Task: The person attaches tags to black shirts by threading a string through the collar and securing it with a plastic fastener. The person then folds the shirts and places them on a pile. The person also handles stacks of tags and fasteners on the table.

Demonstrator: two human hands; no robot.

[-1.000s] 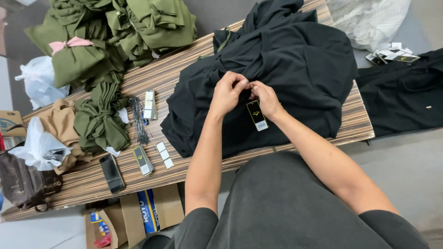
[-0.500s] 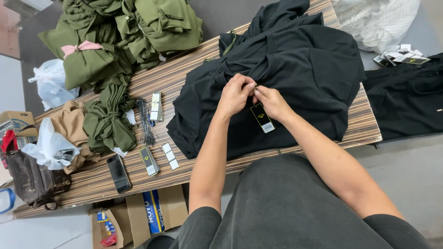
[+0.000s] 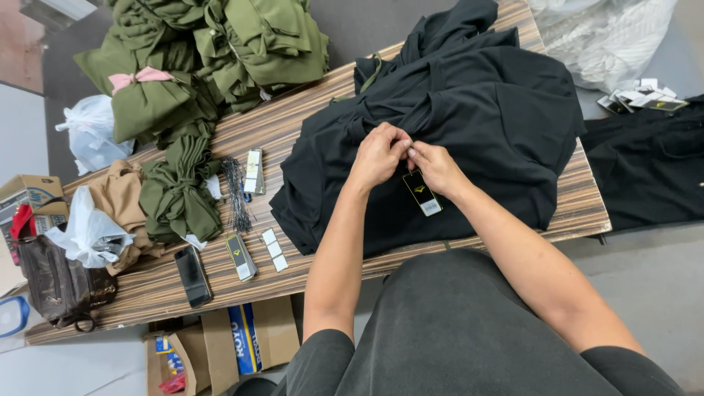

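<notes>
A black garment [image 3: 469,139] is lying spread on the bench [image 3: 293,132], giving both hands a flat base. The left hand [image 3: 378,155] and right hand [image 3: 438,167] are pinching its fabric together, fingers narrow, so the tag [image 3: 423,193] is dangling beneath.

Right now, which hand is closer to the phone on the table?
Left. The left hand sits on the black garment, on the phone's side; the right hand is farther away.

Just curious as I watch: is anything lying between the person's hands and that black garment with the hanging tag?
Nothing visible does. The left hand and right hand rest directly on the black garment, fingertips pinched together at its fabric, with the black tag hanging just below the right hand.
</notes>
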